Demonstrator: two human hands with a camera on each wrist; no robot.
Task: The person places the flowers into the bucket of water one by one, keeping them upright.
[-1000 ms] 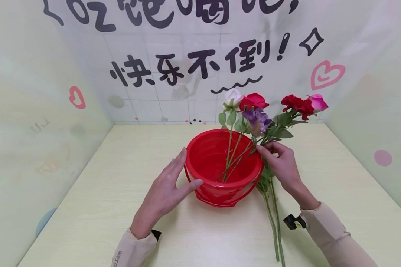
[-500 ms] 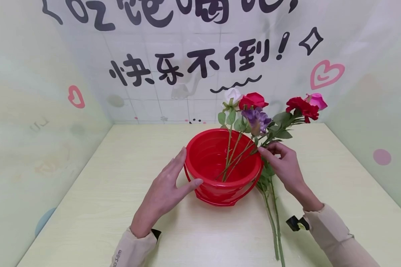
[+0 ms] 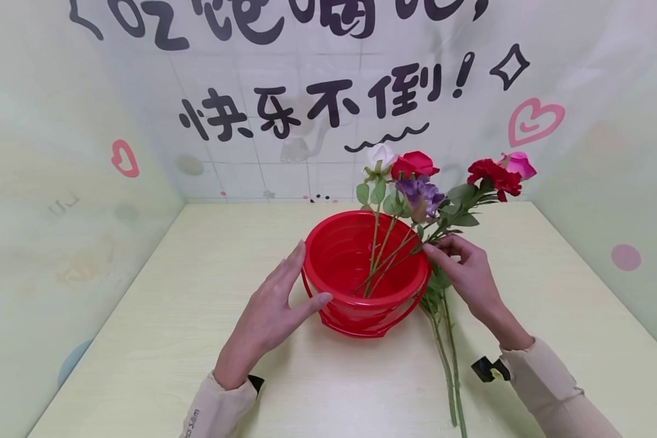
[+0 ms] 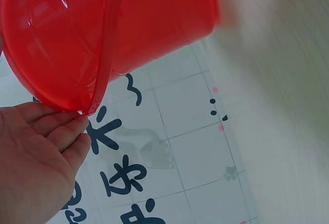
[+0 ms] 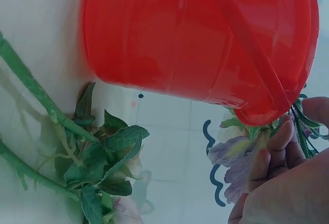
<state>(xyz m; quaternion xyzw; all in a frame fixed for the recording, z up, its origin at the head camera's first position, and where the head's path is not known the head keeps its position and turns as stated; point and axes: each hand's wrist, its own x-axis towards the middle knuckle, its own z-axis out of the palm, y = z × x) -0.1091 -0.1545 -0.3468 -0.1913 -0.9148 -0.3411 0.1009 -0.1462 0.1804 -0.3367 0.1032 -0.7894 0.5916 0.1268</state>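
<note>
My left hand [image 3: 268,311] rests against the left side of a red bucket [image 3: 353,319], fingers straight along its rim and thumb on the front edge. At the right rim, thumb and fingers of my right hand [image 3: 469,275] pinch the stem of a red carnation [image 3: 495,178], which leans outward to the right. A white rose [image 3: 381,156], a red rose [image 3: 415,165] and a purple flower [image 3: 421,198] stand in the bucket, stems crossing inside. In the right wrist view, the purple flower [image 5: 231,165] hangs close to my fingers.
Two green stems [image 3: 450,365] lie on the table [image 3: 170,340] right of the bucket, their leaves partly behind it. A pink rose [image 3: 519,165] shows behind the carnation. The bucket's handle [image 3: 424,292] hangs down in front. A printed wall [image 3: 252,176] closes the back.
The carnation's head has shifted slightly right and down, and my right wrist has moved a little to the right. The left hand and bucket stay in place.
</note>
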